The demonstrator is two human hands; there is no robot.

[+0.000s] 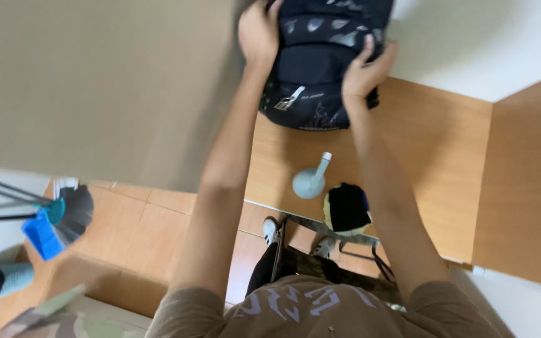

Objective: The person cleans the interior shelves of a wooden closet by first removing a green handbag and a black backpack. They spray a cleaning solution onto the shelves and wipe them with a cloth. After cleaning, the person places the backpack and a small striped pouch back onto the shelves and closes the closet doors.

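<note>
Wooden boards make up the bench (433,144), set into a corner between a beige wall and a white one. At its far end sits a dark backpack (320,62) with pale markings and a silver zip pull, and both hands grip it. The left hand (259,32) is closed around the bag's left edge; the right hand (365,69) is pressed against its right side, fingers curled into the fabric. Nearer the person than the right hand stands a pale blue bottle (311,180), and just beside that lies a black and yellow pouch (347,209). Far off to the left of the left hand, over the orange tiled floor (139,231), a blue broom head (54,222) shows.
</note>
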